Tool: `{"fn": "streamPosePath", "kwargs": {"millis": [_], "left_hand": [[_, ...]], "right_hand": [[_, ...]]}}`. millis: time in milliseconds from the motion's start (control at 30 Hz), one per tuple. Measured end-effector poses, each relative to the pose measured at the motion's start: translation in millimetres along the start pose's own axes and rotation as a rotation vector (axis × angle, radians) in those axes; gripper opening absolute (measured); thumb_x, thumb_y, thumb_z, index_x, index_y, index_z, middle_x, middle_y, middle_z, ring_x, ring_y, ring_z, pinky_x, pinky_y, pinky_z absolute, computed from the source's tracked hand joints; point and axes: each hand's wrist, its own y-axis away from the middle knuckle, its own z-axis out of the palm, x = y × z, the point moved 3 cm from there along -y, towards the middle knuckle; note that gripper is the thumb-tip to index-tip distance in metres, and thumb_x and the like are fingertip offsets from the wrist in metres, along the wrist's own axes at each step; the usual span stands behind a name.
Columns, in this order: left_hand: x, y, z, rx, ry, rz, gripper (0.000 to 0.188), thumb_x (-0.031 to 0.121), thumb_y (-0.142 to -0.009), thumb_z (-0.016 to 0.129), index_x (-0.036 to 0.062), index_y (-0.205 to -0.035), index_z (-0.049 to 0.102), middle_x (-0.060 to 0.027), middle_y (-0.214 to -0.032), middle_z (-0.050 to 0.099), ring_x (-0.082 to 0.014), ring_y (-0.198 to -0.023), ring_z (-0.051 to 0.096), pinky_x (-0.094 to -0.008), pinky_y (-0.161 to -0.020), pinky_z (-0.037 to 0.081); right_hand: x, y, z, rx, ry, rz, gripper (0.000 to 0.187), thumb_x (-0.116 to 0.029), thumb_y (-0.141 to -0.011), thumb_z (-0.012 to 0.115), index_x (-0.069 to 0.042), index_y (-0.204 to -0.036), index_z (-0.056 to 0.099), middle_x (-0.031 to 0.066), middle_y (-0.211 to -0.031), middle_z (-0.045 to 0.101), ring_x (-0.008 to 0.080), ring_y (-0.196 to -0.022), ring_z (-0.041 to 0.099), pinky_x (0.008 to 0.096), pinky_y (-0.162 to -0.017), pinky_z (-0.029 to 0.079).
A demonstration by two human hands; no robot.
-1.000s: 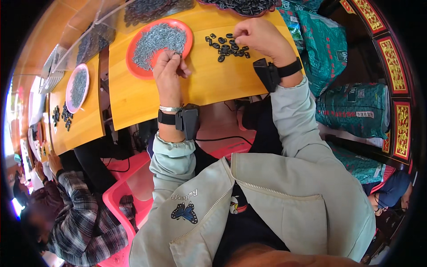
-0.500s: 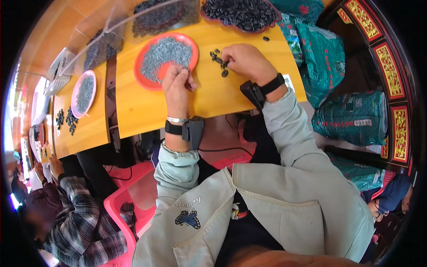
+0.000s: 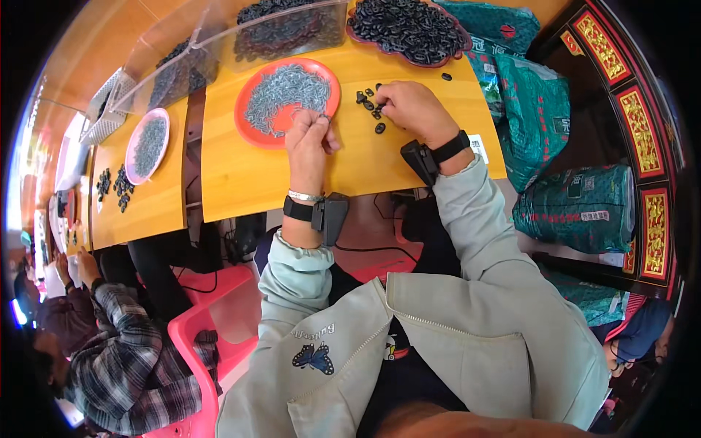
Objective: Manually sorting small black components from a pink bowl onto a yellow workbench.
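My left hand is over the right rim of a red plate heaped with small silver-grey metal pieces. Its thumb and forefinger are pinched together, and what is between them is too small to make out. My right hand rests on the yellow table to the right of the plate, its fingers bent down beside several small black oval pieces. The fingertips are closed and partly hidden, so any piece in them does not show.
Behind the plate are a clear plastic bin and a dark red tray, both holding black pieces. Green bags stand to the right. On the left, another table carries a pink plate; a person in a plaid sleeve sits near it.
The whole view has shifted a little, so the table and plates appear further right. Both hands keep nearly the same places, the right one still at the black pieces.
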Motion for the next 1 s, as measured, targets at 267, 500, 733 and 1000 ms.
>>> {"fn": "streamPosePath", "kwargs": {"millis": [267,500,733,1000], "left_hand": [[-2,0,-1,-0.027,-0.013,-0.044,0.014,0.010,-0.088,0.046,0.0056,-0.075,0.049,-0.0012,-0.063,0.050,-0.0101,-0.051,0.048,-0.0218,-0.049,0.037],[-2,2,1,-0.058,-0.010,-0.064,0.014,0.010,-0.090,0.045,0.0064,-0.077,0.050,-0.0017,-0.065,0.051,-0.0107,-0.053,0.051,-0.0217,-0.051,0.040],[-3,6,6,-0.036,0.024,-0.043,0.012,0.010,-0.088,0.048,0.0049,-0.078,0.050,-0.0007,-0.062,0.049,-0.0093,-0.051,0.047,-0.0213,-0.048,0.035],[-4,7,5,-0.027,-0.003,-0.040,0.011,0.011,-0.087,0.049,0.0043,-0.078,0.051,-0.0007,-0.063,0.050,-0.0098,-0.052,0.050,-0.0216,-0.048,0.037]], "right_hand": [[-1,0,-3,-0.072,-0.093,0.112,0.011,-0.013,-0.071,0.060,-0.004,-0.078,0.063,0.0147,-0.076,0.062,0.0333,-0.077,0.059,0.0418,-0.065,0.045],[11,-3,-2,-0.021,-0.329,0.182,0.012,-0.011,-0.077,0.059,0.000,-0.082,0.061,0.0080,-0.063,0.058,0.0168,-0.055,0.056,0.0300,-0.052,0.043],[21,-1,-1,0.056,-0.502,0.140,0.014,-0.010,-0.075,0.061,-0.001,-0.085,0.063,0.0091,-0.065,0.060,0.0173,-0.059,0.059,0.0292,-0.055,0.045],[14,5,-7,0.069,-0.119,0.128,0.015,-0.015,-0.072,0.059,-0.003,-0.080,0.063,0.0127,-0.071,0.062,0.0301,-0.065,0.059,0.0383,-0.060,0.046]]}}
